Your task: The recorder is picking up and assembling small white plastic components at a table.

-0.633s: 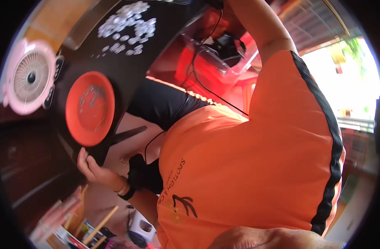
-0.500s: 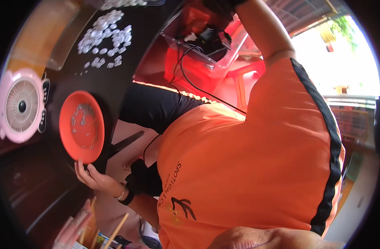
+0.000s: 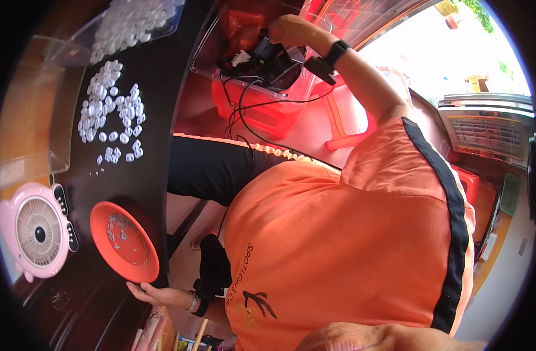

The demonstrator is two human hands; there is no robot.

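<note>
At the lower left, my left hand (image 3: 158,295) is beside a round orange-red plate (image 3: 117,262), its fingers stretched out and touching or nearly touching the rim. Small grey-white bits (image 3: 122,225) are scattered in the plate, with a thin stick-like piece near its edge. At the top, my right hand (image 3: 292,30) is over a clear plastic bin (image 3: 204,50), fingers curled down beside black gear (image 3: 279,61) with cables. What those fingers hold, if anything, is hidden. A black strap with a small dark box (image 3: 322,69) is on my right wrist.
White glossy bead-like pieces (image 3: 95,111) lie in a loose group on the dark table (image 3: 153,105). More fill a clear tray (image 3: 174,23) at the top. A pink fan (image 3: 39,234) stands at the left. The bin rests on a red plastic stool (image 3: 262,120); black cables hang from it.
The view has shifted, so the table things sit lower in it. My right hand, dark at the top edge before, now shows above the bin. My left hand stays at the plate's rim.
</note>
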